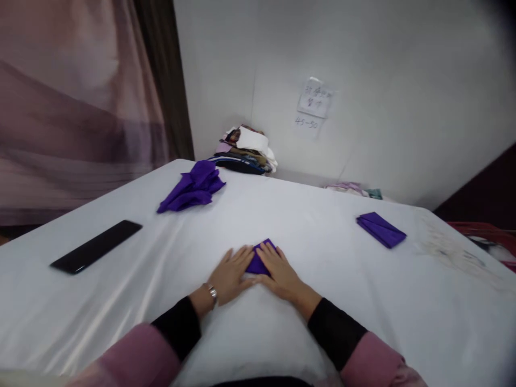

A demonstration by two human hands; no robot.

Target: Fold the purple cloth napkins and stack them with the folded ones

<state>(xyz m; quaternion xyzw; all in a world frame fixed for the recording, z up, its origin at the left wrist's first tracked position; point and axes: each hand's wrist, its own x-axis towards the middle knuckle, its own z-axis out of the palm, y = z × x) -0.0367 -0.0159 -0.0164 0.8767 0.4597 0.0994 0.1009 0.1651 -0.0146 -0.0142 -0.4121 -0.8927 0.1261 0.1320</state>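
Note:
A small folded purple cloth [257, 264] lies on the white-covered table [294, 215] in front of me. My left hand [231, 274] rests flat on its left side, fingers stretched out. From the other side my right hand [280, 273] presses down on the cloth with its fingers extended, partly covering it. The two thumbs meet near the cloth's front edge. Farther off to the right lies another purple cloth [381, 229], folded into a neat rectangle. A crumpled purple cloth [195, 185] sits at the back left.
A long, flat black object [99, 246] lies on the left of the table. Folded textiles [245, 148] are stacked at the back edge by the wall, below a paper sign [314, 98]. A pink curtain [76, 107] hangs at left; a red basket [479, 230] stands beyond the right edge.

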